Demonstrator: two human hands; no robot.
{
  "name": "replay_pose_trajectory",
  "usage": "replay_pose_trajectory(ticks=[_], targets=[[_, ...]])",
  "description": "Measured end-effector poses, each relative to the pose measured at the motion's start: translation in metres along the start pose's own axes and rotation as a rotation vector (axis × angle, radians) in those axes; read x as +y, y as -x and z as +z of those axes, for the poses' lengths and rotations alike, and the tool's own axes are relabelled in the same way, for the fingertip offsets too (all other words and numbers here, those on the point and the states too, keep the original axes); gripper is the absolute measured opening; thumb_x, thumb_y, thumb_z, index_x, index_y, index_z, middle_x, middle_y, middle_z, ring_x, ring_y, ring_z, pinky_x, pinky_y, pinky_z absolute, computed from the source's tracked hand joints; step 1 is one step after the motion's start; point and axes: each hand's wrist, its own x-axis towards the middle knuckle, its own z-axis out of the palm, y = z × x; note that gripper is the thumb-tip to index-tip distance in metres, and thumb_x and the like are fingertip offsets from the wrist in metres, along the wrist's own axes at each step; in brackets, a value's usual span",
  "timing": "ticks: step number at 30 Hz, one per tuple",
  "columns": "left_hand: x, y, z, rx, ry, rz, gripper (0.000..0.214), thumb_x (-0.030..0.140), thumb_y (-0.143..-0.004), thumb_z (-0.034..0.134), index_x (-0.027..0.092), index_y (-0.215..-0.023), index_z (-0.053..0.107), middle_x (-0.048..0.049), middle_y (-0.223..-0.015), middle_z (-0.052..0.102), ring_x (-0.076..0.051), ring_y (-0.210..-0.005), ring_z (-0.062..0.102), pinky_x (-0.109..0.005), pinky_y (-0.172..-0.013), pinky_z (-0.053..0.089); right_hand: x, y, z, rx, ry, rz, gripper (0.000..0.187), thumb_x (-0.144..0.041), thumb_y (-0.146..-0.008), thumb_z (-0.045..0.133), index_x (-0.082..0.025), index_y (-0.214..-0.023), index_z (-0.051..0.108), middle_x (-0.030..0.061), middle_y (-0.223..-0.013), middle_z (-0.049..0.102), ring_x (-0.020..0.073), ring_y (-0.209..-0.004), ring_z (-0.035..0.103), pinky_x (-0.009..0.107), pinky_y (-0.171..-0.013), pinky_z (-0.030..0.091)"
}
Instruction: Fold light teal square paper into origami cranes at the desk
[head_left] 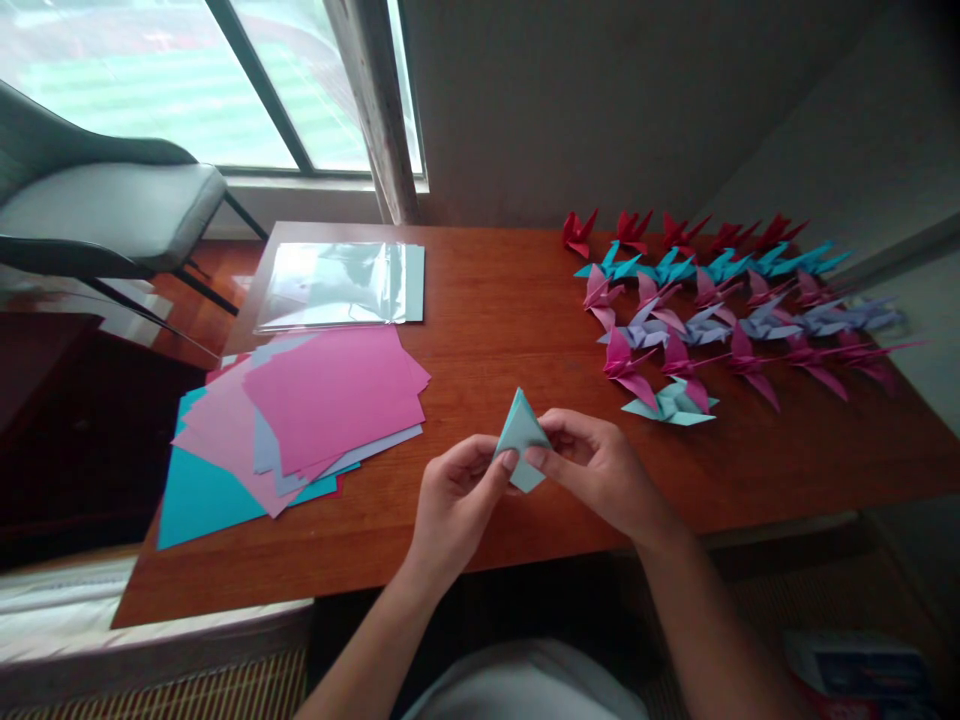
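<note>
A pale mint sheet of origami paper, folded into a small kite shape (pixel 522 430), is held up over the near edge of the table with its narrow point away from me. My left hand (pixel 463 492) pinches its left side, thumb on top. On the right side, my right hand (pixel 596 465) grips it the same way between thumb and fingers. The fingertips under the paper are partly hidden. To the right, a finished mint paper crane (pixel 675 402) sits at the front of several rows of red, turquoise, pink, lavender and magenta cranes.
Loose magenta, pink, lavender and turquoise paper sheets (pixel 337 395) are fanned out on the left of the wooden table (pixel 495 300). Behind them lies a clear packet of pale paper (pixel 341 285). A chair (pixel 112 205) stands by the window at far left.
</note>
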Motion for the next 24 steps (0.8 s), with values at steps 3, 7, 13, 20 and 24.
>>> replay_pose_trajectory(ticks=[3, 7, 13, 20, 24], targets=[[-0.001, 0.0, 0.001, 0.044, -0.003, -0.001, 0.019, 0.033, -0.086, 0.075, 0.015, -0.084, 0.075, -0.0008, -0.072, 0.073, -0.01, -0.063, 0.065, -0.017, -0.059, 0.055, 0.005, 0.002, 0.0, 0.002, 0.019, 0.023, 0.018, -0.032, -0.085, 0.077, -0.022, -0.1, 0.072, 0.0017, -0.092, 0.072, 0.0176, -0.082, 0.065, 0.028, -0.074, 0.052], [-0.001, 0.0, 0.001, 0.06, -0.024, -0.001, 0.019, 0.033, -0.086, 0.075, 0.014, -0.083, 0.075, -0.0008, -0.071, 0.073, -0.01, -0.061, 0.066, -0.017, -0.058, 0.056, 0.01, 0.004, 0.0, 0.069, 0.102, 0.018, 0.013, -0.032, -0.085, 0.077, -0.02, -0.086, 0.072, -0.0001, -0.078, 0.068, 0.0154, -0.072, 0.061, 0.026, -0.067, 0.048], [-0.001, -0.001, 0.0, 0.002, -0.051, -0.016, 0.018, 0.032, -0.083, 0.078, 0.014, -0.083, 0.073, -0.0007, -0.07, 0.072, -0.01, -0.058, 0.066, -0.016, -0.056, 0.056, 0.008, 0.003, -0.003, 0.03, 0.087, 0.025, 0.015, -0.032, -0.087, 0.075, -0.019, -0.08, 0.069, -0.0018, -0.073, 0.064, 0.0135, -0.069, 0.056, 0.024, -0.062, 0.043], [-0.009, -0.001, 0.001, -0.063, -0.101, -0.046, 0.02, 0.031, -0.082, 0.078, 0.013, -0.077, 0.07, 0.0009, -0.064, 0.067, -0.01, -0.056, 0.064, -0.017, -0.053, 0.055, 0.004, -0.004, -0.001, 0.093, 0.056, -0.037, 0.012, -0.028, -0.089, 0.072, -0.02, -0.08, 0.069, -0.0024, -0.075, 0.062, 0.0129, -0.071, 0.056, 0.025, -0.065, 0.044], [-0.005, -0.002, 0.001, -0.066, -0.032, -0.073, 0.019, 0.029, -0.08, 0.08, 0.014, -0.081, 0.069, 0.0017, -0.068, 0.067, -0.009, -0.058, 0.063, -0.017, -0.055, 0.055, 0.005, -0.007, 0.006, 0.143, -0.066, -0.059, 0.017, -0.026, -0.088, 0.072, -0.02, -0.073, 0.066, -0.0044, -0.069, 0.057, 0.0103, -0.065, 0.052, 0.023, -0.06, 0.04]])
